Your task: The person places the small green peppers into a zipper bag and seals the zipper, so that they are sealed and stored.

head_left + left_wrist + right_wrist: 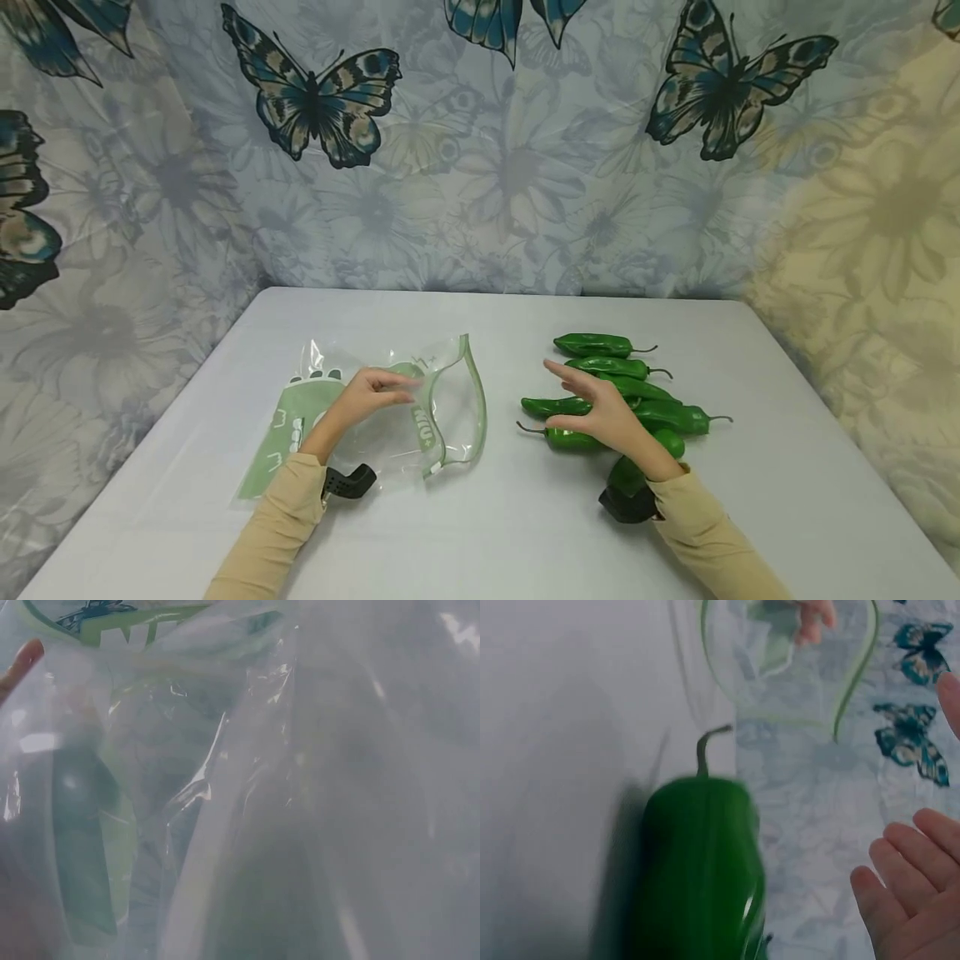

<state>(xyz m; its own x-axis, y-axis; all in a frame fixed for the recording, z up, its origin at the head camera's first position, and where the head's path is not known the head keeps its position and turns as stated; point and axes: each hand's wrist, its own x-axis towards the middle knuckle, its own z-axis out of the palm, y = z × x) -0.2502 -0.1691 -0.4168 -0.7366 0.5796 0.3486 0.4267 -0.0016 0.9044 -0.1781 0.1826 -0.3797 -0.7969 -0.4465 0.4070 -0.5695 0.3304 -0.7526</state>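
A clear plastic zip bag with green print (270, 446) lies on the left, its green-edged mouth spread apart toward the right. My left hand (365, 397) is over the bag, fingers pointing at its mouth and thumb apart below them. In the left wrist view the clear film (240, 795) fills most of the picture, with one fingertip at the left edge. On the right, my right hand (603, 408) is held over several green peppers (671, 415), fingers straight and thumb spread, holding nothing. Its wrist view has one pepper (697, 862) close up, stem toward the bag.
Under everything is a white-covered table (510, 533). A cloth backdrop with butterflies and flowers (517, 183) hangs behind and along the sides. Black wrist cameras (351, 482) are worn on both wrists, the right one close over the nearest pepper.
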